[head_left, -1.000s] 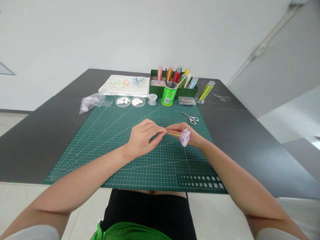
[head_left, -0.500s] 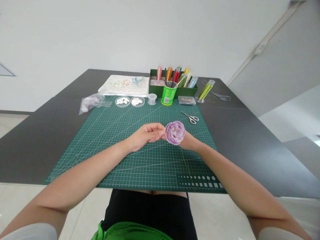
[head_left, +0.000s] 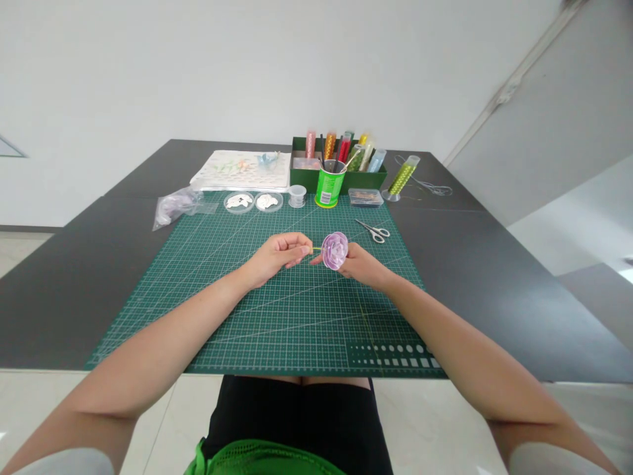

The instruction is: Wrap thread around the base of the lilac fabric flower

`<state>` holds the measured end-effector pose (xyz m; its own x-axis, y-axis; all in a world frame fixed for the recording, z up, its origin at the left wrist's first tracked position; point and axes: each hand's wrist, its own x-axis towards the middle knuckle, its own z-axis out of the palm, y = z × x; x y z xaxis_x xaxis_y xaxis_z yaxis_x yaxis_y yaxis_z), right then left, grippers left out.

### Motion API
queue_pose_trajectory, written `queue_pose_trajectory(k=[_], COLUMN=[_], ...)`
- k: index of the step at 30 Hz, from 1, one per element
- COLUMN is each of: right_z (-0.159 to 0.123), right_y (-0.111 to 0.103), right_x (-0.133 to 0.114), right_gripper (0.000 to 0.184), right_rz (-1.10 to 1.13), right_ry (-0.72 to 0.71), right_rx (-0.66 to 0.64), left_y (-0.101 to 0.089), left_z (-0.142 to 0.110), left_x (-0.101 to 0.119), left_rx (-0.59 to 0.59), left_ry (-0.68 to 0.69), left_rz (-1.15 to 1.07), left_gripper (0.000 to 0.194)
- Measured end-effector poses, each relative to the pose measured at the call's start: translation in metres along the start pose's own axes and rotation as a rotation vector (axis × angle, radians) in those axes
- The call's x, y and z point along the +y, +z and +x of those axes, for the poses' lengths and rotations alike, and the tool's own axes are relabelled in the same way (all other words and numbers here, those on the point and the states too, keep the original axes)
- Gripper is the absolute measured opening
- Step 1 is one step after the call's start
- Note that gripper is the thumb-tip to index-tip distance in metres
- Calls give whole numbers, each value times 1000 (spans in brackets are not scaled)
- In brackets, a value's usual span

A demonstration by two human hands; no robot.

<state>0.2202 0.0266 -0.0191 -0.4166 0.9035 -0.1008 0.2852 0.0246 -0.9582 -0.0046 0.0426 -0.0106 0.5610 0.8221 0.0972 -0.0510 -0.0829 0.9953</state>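
Observation:
A purple beaded flower (head_left: 335, 250) with a thin yellow-green wire stem is held over the middle of the green cutting mat (head_left: 222, 316). My right hand (head_left: 363, 266) grips it just behind the bloom, fingers closed. My left hand (head_left: 277, 254) pinches the wire stem to the left of the flower, fingers curled together. The bloom faces toward me and slightly left.
Small scissors (head_left: 374, 231) lie just beyond my right hand. Along the mat's far edge stand a green cup of tools (head_left: 328, 187), a green box of bead tubes (head_left: 341, 173), two small dishes (head_left: 252, 201), a wire spool (head_left: 297, 195), a plastic bag (head_left: 175, 205) and a white sheet (head_left: 242, 171).
The flower has turned from side-on to facing me, and both hands with it have shifted slightly farther away and left. My left hand stays pinched on the stem.

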Motion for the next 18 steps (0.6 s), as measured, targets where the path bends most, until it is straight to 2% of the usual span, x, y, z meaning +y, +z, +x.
queue_pose_trajectory(k=[5,8,10,12,14,18], right_z=[8,10,9,6,3,-5], right_y=[-7,-14,-18,-21,-22,-17], right_x=[7,11,10,5,0,-6], right_gripper=[18,11,12,18,23,50], right_rz=[24,-165,-273,-306,-288,-251], right_ry=[4,-135,-274,-392,-475,-542], right_rx=[230,414,481,455,361,206], left_y=[-6,-5,-4,-3,-3,-1], left_z=[2,0,-1,-3,-4,-7], left_x=[3,4,4,4,5,7], left_rx=[161,252,284,317,345,354], left_ry=[89,155,184,203,216,263], left_rz=[509,703,773,832,888,969], left_gripper=[18,16,15,14,14,14])
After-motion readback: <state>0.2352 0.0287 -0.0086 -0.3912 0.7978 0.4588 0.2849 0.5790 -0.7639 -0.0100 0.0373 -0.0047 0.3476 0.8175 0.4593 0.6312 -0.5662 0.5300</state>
